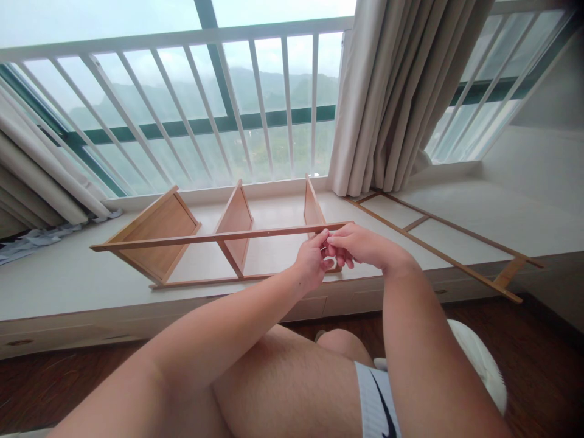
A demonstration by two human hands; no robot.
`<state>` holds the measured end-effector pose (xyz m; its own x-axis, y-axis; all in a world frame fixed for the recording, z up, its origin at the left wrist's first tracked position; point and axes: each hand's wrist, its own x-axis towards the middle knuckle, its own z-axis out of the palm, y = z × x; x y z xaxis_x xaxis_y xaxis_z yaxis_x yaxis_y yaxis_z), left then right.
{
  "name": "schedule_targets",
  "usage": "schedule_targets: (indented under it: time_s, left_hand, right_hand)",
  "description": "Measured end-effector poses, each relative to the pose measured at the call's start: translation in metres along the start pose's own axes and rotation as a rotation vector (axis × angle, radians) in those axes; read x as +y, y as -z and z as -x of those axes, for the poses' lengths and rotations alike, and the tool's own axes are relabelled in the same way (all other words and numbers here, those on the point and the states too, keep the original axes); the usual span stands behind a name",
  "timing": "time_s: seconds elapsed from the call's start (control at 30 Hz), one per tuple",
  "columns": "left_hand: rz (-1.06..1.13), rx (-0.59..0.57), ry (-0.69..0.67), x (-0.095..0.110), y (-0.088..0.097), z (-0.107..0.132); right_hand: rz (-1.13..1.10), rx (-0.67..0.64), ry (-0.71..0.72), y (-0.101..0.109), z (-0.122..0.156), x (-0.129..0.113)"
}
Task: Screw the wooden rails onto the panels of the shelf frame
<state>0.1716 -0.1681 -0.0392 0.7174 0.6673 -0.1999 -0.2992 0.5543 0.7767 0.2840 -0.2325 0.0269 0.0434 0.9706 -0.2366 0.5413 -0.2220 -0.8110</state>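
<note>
A light wooden shelf frame (pixel 182 237) lies on its side on the white window ledge (pixel 68 286), with three upright boards joined by thin rails. My left hand (pixel 312 261) and my right hand (pixel 356 243) meet at the right end of its upper rail (pixel 219 236), close to the rightmost board (pixel 312 207). Both hands have their fingers curled in a pinch against each other just under the rail end. What the fingertips grip is too small to make out.
A second thin wooden ladder-like frame (pixel 456 243) lies flat on the ledge to the right. Beige curtains (pixel 401 91) hang behind it, and a white railing (pixel 182 42) fronts the window. My bare knees sit below, over dark wood floor (pixel 524 340).
</note>
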Motion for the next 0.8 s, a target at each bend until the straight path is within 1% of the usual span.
schedule_targets:
  time_s: [0.1,0.23,0.4,0.53,0.67,0.8]
  left_hand:
    - [-0.007,0.019,-0.003,0.0,0.0,0.0]
    - [-0.007,-0.013,-0.003,0.0,0.001,-0.001]
    - [0.0,-0.027,0.002,0.0,0.001,-0.001]
    - [0.035,-0.036,0.014,0.001,-0.001,0.0]
    - [0.095,-0.007,0.012,0.001,-0.001,-0.001]
    - [0.122,-0.004,0.007,0.0,0.0,-0.002]
  right_hand:
    - [0.033,0.006,0.014,0.002,0.003,-0.003]
    - [0.085,0.011,0.06,0.003,0.005,-0.002]
    - [0.149,0.025,0.026,0.003,0.005,-0.002]
    - [0.183,0.07,-0.019,0.003,0.008,-0.008]
    - [0.239,0.133,-0.009,0.002,0.01,-0.011]
    - [0.325,0.196,-0.007,0.001,0.006,-0.009]
